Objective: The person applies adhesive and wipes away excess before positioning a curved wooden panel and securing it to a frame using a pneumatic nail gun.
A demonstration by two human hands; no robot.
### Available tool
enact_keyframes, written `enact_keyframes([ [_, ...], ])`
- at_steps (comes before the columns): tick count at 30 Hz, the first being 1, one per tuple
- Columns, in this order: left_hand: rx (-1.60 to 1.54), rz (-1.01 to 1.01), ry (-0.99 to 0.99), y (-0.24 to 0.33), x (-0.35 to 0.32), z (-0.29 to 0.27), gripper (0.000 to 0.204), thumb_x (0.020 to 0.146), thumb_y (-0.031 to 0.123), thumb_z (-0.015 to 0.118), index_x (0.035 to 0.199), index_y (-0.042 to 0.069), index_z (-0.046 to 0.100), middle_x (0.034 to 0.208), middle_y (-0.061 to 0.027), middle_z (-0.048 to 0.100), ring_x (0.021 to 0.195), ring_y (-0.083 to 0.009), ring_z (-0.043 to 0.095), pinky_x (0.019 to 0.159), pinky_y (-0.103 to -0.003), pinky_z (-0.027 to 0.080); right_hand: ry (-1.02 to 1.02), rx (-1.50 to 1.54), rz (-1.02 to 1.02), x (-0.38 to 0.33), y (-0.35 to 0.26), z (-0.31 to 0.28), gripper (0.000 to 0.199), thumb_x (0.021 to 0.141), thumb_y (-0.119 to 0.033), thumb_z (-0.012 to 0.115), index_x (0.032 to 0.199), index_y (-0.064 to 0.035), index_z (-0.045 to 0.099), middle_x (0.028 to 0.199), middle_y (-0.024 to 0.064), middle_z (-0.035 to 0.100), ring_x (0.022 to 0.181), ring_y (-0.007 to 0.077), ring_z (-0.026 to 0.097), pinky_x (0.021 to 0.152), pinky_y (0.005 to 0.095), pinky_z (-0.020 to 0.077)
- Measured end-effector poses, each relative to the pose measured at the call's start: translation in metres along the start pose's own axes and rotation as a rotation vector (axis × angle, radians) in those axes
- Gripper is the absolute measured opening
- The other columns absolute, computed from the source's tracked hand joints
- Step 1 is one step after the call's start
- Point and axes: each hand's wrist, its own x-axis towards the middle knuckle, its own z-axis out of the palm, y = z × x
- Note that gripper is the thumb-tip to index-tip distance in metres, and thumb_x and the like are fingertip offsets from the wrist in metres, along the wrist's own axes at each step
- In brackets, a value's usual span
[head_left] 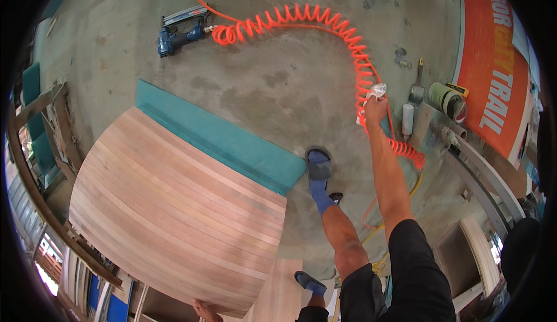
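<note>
A curved wooden slatted panel point(180, 206) fills the lower left, with a teal board point(220, 136) along its far edge. My left hand point(207, 310) is at the panel's near edge, fingers bent over it; part of the hand is cut off by the frame. My right arm reaches out over the floor to the right. In my right hand point(376, 112) is a crumpled white, shiny wrapper-like thing point(378, 90), closed in the fingers. Beside and partly behind that hand runs an orange coiled air hose point(354, 43). It leads to a blue nail gun point(180, 36) lying on the floor.
On the right stand a paintbrush point(417, 84), a white bottle point(408, 119) and a round tub point(447, 102), near an orange banner point(493, 66). My sandalled foot point(318, 164) is by the teal board's corner. A wooden frame point(58, 124) stands at the left.
</note>
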Motion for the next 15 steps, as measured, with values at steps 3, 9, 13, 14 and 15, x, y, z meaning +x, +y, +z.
enact_keyframes([
  [3, -0.122, 0.053, 0.014, -0.004, 0.008, 0.001, 0.060, 0.104, 0.045, 0.049, 0.138, -0.005, 0.047, 0.132, -0.0175, 0.055, 0.119, -0.0284, 0.053, 0.102, -0.042, 0.043, 0.010, -0.205, -0.053, 0.004, 0.010, 0.008, 0.047, 0.079, -0.034, 0.074, 0.105, 0.0029, 0.063, 0.092, 0.0187, 0.073, 0.078, 0.0320, 0.071, 0.078, 0.0423, 0.0533],
  [9, -0.123, 0.085, 0.070, 0.005, 0.002, 0.025, 0.054, 0.104, 0.044, 0.051, 0.129, -0.004, 0.051, 0.120, -0.0153, 0.059, 0.110, -0.0249, 0.055, 0.095, -0.040, 0.045, -0.331, -0.586, -0.171, 0.051, 0.019, 0.004, 0.041, 0.076, -0.037, 0.075, 0.098, -0.0025, 0.073, 0.084, 0.0140, 0.073, 0.082, 0.0280, 0.072, 0.077, 0.0419, 0.0535],
  [13, -0.035, 0.076, 0.172, 0.003, 0.004, 0.014, 0.049, 0.104, 0.045, 0.051, 0.112, -0.004, 0.052, 0.103, -0.0141, 0.057, 0.095, -0.0228, 0.054, 0.087, -0.037, 0.046, -0.256, -0.290, -0.211, -0.007, 0.026, -0.019, 0.037, 0.081, -0.032, 0.072, 0.100, -0.0006, 0.072, 0.083, 0.0134, 0.073, 0.082, 0.0263, 0.071, 0.075, 0.0416, 0.0529],
  [14, 0.006, 0.092, 0.176, -0.002, 0.008, 0.013, 0.049, 0.104, 0.044, 0.051, 0.111, -0.004, 0.052, 0.102, -0.0140, 0.057, 0.094, -0.0225, 0.054, 0.086, -0.037, 0.046, -0.242, -0.139, -0.192, -0.024, 0.019, -0.027, 0.035, 0.082, -0.029, 0.071, 0.100, 0.0001, 0.072, 0.084, 0.0127, 0.073, 0.082, 0.0260, 0.071, 0.075, 0.0410, 0.0527],
  [15, 0.049, 0.109, 0.196, -0.007, 0.005, 0.010, 0.049, 0.104, 0.044, 0.050, 0.111, -0.004, 0.052, 0.101, -0.0139, 0.057, 0.094, -0.0222, 0.054, 0.086, -0.037, 0.046, -0.313, 0.061, -0.111, -0.054, 0.003, -0.040, 0.031, 0.083, -0.024, 0.071, 0.102, 0.0010, 0.072, 0.086, 0.0111, 0.073, 0.084, 0.0245, 0.070, 0.076, 0.0391, 0.0524],
])
